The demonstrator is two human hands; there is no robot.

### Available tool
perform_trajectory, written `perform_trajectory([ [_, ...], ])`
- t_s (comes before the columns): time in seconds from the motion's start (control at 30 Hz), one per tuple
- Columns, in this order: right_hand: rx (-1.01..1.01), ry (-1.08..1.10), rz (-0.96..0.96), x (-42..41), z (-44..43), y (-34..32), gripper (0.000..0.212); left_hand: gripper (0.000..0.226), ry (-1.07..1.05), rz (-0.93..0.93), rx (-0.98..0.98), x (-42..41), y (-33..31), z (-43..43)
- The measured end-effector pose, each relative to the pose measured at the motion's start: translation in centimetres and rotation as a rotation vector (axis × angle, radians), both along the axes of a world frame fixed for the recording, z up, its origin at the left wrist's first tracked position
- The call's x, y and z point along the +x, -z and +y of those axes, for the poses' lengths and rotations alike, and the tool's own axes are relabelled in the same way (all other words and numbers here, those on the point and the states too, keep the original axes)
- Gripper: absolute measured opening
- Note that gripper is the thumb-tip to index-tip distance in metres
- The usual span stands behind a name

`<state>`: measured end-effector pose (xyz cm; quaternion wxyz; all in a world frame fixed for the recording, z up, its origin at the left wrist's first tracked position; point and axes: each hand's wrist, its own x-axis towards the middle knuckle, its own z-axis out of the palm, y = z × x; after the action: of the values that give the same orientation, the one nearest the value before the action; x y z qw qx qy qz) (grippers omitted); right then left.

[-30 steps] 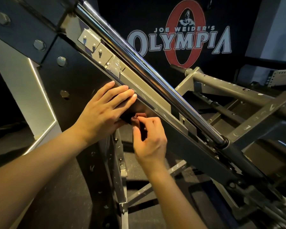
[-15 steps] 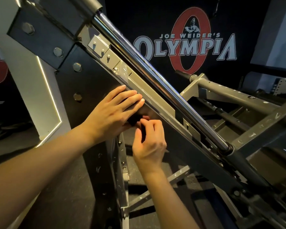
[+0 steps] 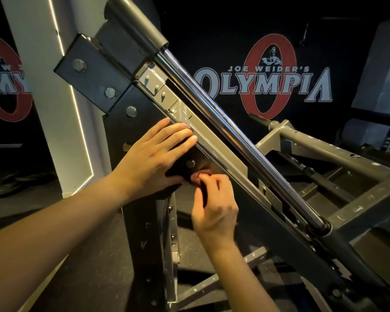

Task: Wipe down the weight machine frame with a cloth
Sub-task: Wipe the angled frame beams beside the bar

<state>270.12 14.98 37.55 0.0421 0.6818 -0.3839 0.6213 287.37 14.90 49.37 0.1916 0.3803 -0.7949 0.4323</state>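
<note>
The left hand lies flat, fingers straight, pressing a dark cloth against the frame just below the chrome rail. The right hand, just below the left, pinches the cloth's lower edge with curled fingers. The frame's long axis runs diagonally, upper left to lower right, parallel to the rail. The left hand is nearer the rail. Open run for wiping lies down the frame to the lower right; bolts and a bracket crowd the upper end.
</note>
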Motion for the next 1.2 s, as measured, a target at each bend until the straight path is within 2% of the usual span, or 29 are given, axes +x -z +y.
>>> perform_trajectory([
  [0.07,-0.032,0.018,0.207,-2.3,-0.1,1.8,0.024,0.09,-0.003,-0.007,-0.001,0.0,0.0,0.0],
  [0.1,-0.037,0.032,0.236,-3.5,-0.3,2.1,0.024,0.091,0.0,-0.003,-0.002,0.0,0.1,-0.1],
  [0.2,0.004,0.09,0.048,-5.1,-1.3,0.7,0.022,0.09,0.011,0.028,-0.007,-0.2,0.1,0.0],
  [0.3,-0.002,0.137,-0.159,-3.2,-1.6,-1.6,0.018,0.089,0.008,0.043,0.01,-0.3,0.2,0.0],
  [0.37,-0.009,0.11,-0.16,-1.2,-1.1,-1.5,0.016,0.087,0.004,0.039,0.024,-0.3,0.2,0.1],
  [0.53,-0.053,0.07,0.236,-1.0,-0.6,1.8,0.023,0.093,-0.055,0.02,0.043,-0.6,0.2,0.7],
  [0.63,0.068,0.063,0.391,-3.7,-0.2,3.8,0.027,0.096,-0.112,0.028,0.046,-1.1,0.4,1.4],
  [0.7,0.197,0.068,0.275,-5.6,0.7,4.5,0.023,0.096,-0.143,0.047,0.056,-1.5,0.6,2.0],
  [0.77,0.235,0.033,0.039,-6.9,1.4,3.7,0.019,0.091,-0.146,0.083,0.064,-1.9,1.1,2.6],
  [0.83,0.174,-0.009,-0.113,-7.1,1.7,1.4,0.02,0.084,-0.133,0.132,0.08,-2.2,2.1,3.3],
  [0.93,0.082,-0.02,-0.139,-5.5,0.7,-2.1,0.019,0.074,-0.116,0.194,0.099,-2.5,4.4,4.6],
  [1.03,0.072,0.013,0.008,-3.0,0.0,-2.6,0.02,0.071,-0.159,0.262,0.12,-2.1,6.6,5.6],
  [1.1,0.111,0.021,0.249,-1.7,0.2,-0.8,0.025,0.069,-0.206,0.306,0.153,-1.4,7.6,6.2],
  [1.17,0.34,-0.011,0.421,-1.5,0.8,1.9,0.027,0.065,-0.227,0.341,0.181,-0.8,8.3,6.8],
  [1.2,0.477,-0.031,0.405,-1.8,1.2,3.3,0.023,0.062,-0.229,0.37,0.192,-0.7,8.6,7.1],
])
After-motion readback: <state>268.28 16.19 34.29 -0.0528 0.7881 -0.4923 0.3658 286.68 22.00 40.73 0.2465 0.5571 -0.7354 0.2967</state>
